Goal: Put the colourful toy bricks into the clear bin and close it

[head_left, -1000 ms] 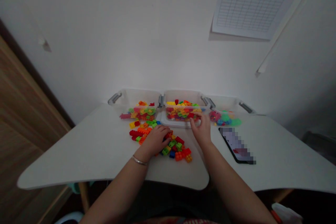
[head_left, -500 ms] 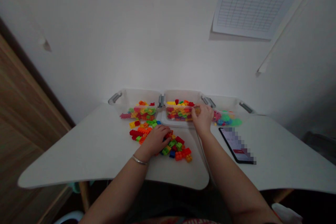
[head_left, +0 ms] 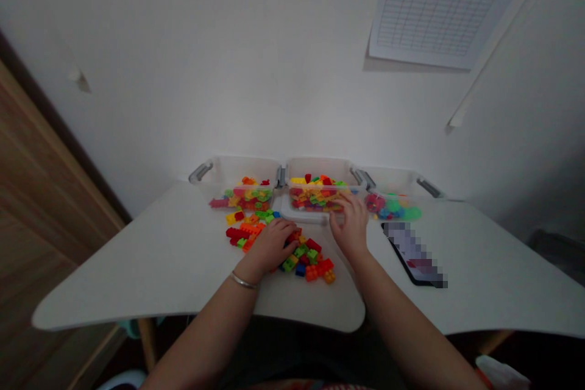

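My left hand [head_left: 275,242], with a bracelet at the wrist, rests on a pile of colourful building bricks [head_left: 301,251] spread on the white table. Its fingers lie over the bricks, thumb apart; what is under the palm is hidden. In front of the middle clear bin [head_left: 320,166], which holds more building bricks [head_left: 315,195], is my right hand [head_left: 351,228]. Thumb and fingers are apart there, and no brick shows between them. Red, orange, yellow, green and blue pieces make up the pile.
To the left stands another clear bin [head_left: 247,166] of bricks; a third clear bin [head_left: 390,177], on the right, holds pink, blue and green pieces. A phone [head_left: 414,256] lies right of my right forearm. A printed sheet [head_left: 439,18] hangs on the wall.
My right hand has come down and back from the middle bin's front rim, its thumb and fingers spreading. My left hand stays almost still on the pile.
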